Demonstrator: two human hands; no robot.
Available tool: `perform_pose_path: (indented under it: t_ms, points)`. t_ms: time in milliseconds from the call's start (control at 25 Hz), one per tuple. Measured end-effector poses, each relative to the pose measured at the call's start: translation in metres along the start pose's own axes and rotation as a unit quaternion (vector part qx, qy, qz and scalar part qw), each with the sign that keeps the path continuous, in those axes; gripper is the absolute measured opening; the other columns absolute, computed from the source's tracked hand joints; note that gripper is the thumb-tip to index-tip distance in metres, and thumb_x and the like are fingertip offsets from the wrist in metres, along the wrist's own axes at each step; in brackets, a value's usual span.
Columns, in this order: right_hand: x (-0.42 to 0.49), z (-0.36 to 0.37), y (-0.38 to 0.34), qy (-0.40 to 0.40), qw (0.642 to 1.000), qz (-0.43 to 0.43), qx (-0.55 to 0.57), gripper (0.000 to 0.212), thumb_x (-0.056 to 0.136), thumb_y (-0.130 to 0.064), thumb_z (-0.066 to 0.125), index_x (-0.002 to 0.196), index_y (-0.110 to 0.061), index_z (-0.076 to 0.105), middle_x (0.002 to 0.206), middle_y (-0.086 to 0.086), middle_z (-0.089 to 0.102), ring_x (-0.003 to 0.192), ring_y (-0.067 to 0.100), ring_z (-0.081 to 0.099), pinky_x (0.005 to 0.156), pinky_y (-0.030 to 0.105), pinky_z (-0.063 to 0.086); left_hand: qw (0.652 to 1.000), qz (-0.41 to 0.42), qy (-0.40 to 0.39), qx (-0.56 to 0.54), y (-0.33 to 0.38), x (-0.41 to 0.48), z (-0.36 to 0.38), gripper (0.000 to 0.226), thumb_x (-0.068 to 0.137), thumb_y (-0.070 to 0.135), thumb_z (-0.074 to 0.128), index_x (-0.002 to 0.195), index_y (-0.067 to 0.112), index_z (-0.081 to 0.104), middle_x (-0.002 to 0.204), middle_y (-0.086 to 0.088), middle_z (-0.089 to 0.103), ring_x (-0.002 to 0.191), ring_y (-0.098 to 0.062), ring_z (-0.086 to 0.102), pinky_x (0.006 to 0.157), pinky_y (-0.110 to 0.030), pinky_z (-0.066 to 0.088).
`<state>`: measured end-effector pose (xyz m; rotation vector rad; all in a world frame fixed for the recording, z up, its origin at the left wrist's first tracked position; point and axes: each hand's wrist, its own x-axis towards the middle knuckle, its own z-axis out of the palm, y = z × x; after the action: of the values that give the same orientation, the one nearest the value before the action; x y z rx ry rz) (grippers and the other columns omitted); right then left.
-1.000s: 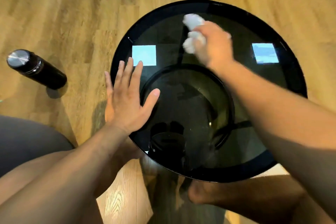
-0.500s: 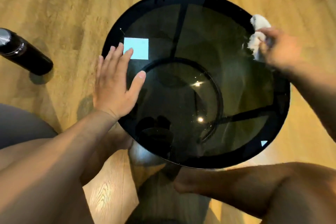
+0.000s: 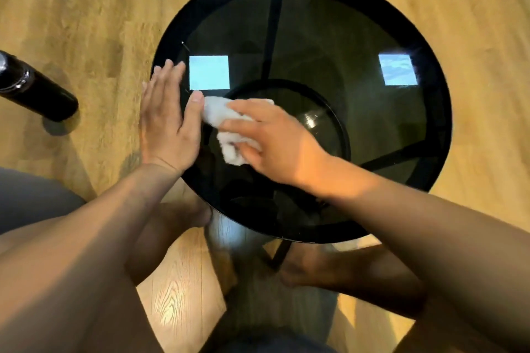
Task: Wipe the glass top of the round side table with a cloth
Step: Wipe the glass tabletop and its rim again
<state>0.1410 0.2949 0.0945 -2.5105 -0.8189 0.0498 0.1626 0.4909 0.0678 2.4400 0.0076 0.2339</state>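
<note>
- Mid-wipe, centre-left: right hand (image 3: 281, 149) grips a crumpled white cloth (image 3: 220, 117), fingers curled, on the round dark glass counter (image 3: 344, 37).
- Left hand (image 3: 169, 123) lies flat, steadying.
- Next: likely the lower edge.

Table (image 3: 329, 46): smoked dark glass top, smooth, high gloss, mirror-like reflections; black rim with a slight sheen; dark matt bars show through the glass.
Cloth (image 3: 220, 116): white fabric, soft, nubbly, matt.
Floor (image 3: 86, 8): light wood-grain boards, smooth, low sheen.
Bottle (image 3: 37, 92): black body, glossy, bright highlights near the neck.
</note>
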Motion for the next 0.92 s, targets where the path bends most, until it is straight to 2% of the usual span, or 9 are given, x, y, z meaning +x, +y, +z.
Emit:
perform_pose_path:
  t_ms: [160, 240, 320, 360, 440, 560, 680, 800, 920]
  points:
    - [-0.042, -0.089, 0.120, 0.070, 0.980, 0.167, -0.078, 0.019, 0.094, -0.022, 0.057, 0.110, -0.026, 0.067, 0.122, 0.004, 0.061, 0.113, 0.026, 0.059, 0.096, 0.041, 0.048, 1.000, -0.001, -0.005, 0.017, -0.001, 0.000, 0.001, 0.060, 0.099, 0.043, 0.028, 0.151, 0.013, 0.034, 0.162, -0.008, 0.028, 0.152, -0.022, 0.018, 0.125, -0.041, 0.008]
    - [-0.049, -0.115, 0.151, 0.121, 0.948, 0.287, -0.069, 0.020, 0.093, -0.022, 0.054, 0.108, -0.025, 0.066, 0.116, 0.008, 0.064, 0.107, 0.030, 0.063, 0.093, 0.044, 0.051, 1.000, 0.000, -0.008, 0.013, 0.001, 0.000, 0.000, 0.059, 0.100, 0.041, 0.029, 0.151, 0.012, 0.035, 0.161, -0.009, 0.029, 0.152, -0.022, 0.018, 0.124, -0.043, 0.010]
    - [-0.033, -0.101, 0.139, 0.172, 0.904, 0.378, -0.097, 0.033, 0.087, -0.028, 0.048, 0.112, -0.018, 0.068, 0.118, 0.011, 0.065, 0.108, 0.033, 0.061, 0.093, 0.039, 0.049, 1.000, 0.000, -0.007, 0.017, 0.001, 0.001, 0.001, 0.060, 0.099, 0.043, 0.029, 0.151, 0.013, 0.035, 0.161, -0.008, 0.029, 0.152, -0.022, 0.019, 0.124, -0.043, 0.009]
    - [-0.024, -0.084, 0.116, 0.190, 0.896, 0.385, -0.112, 0.037, 0.085, -0.031, 0.047, 0.111, -0.018, 0.070, 0.116, 0.011, 0.065, 0.106, 0.034, 0.061, 0.091, 0.040, 0.049, 1.000, 0.000, -0.006, 0.019, 0.001, 0.001, 0.001, 0.061, 0.099, 0.044, 0.027, 0.151, 0.013, 0.035, 0.161, -0.008, 0.029, 0.152, -0.022, 0.019, 0.125, -0.042, 0.009]
    - [-0.012, -0.037, 0.050, 0.201, 0.929, 0.295, -0.096, 0.031, 0.083, -0.032, 0.050, 0.100, -0.019, 0.072, 0.106, 0.010, 0.064, 0.096, 0.033, 0.060, 0.083, 0.045, 0.049, 1.000, 0.000, -0.007, 0.015, -0.001, 0.001, 0.002, 0.061, 0.098, 0.046, 0.025, 0.151, 0.015, 0.036, 0.161, -0.006, 0.030, 0.151, -0.021, 0.020, 0.125, -0.041, 0.009]
    - [-0.023, 0.028, -0.053, 0.093, 0.990, 0.100, -0.022, 0.027, 0.081, -0.031, 0.064, 0.102, -0.018, 0.073, 0.120, 0.012, 0.064, 0.109, 0.032, 0.057, 0.096, 0.045, 0.044, 1.000, 0.000, -0.012, 0.010, -0.001, -0.001, 0.001, 0.060, 0.098, 0.044, 0.026, 0.149, 0.015, 0.039, 0.160, -0.008, 0.033, 0.151, -0.022, 0.021, 0.125, -0.040, 0.008]
    - [-0.037, 0.015, -0.040, 0.016, 1.000, 0.001, -0.023, 0.031, 0.082, -0.031, 0.064, 0.108, -0.018, 0.073, 0.124, 0.015, 0.062, 0.106, 0.037, 0.058, 0.091, 0.046, 0.046, 1.000, -0.003, -0.013, 0.025, 0.000, 0.002, 0.001, 0.060, 0.098, 0.043, 0.027, 0.149, 0.015, 0.040, 0.159, -0.009, 0.035, 0.151, -0.024, 0.020, 0.124, -0.040, 0.006]
    - [-0.065, -0.042, 0.043, 0.032, 0.991, 0.067, -0.114, 0.039, 0.083, -0.035, 0.056, 0.114, -0.016, 0.071, 0.121, 0.014, 0.063, 0.100, 0.040, 0.060, 0.087, 0.045, 0.048, 0.999, -0.012, -0.017, 0.043, -0.003, 0.003, 0.002, 0.061, 0.098, 0.045, 0.026, 0.148, 0.014, 0.039, 0.158, -0.009, 0.036, 0.151, -0.025, 0.020, 0.125, -0.039, 0.005]
    - [-0.099, -0.111, 0.132, 0.080, 0.942, 0.283, -0.160, 0.047, 0.080, -0.040, 0.047, 0.116, -0.018, 0.067, 0.119, 0.013, 0.064, 0.109, 0.038, 0.060, 0.093, 0.043, 0.048, 0.999, -0.013, -0.013, 0.051, -0.002, 0.003, 0.003, 0.058, 0.099, 0.045, 0.027, 0.148, 0.016, 0.039, 0.158, -0.007, 0.036, 0.151, -0.024, 0.020, 0.125, -0.039, 0.006]
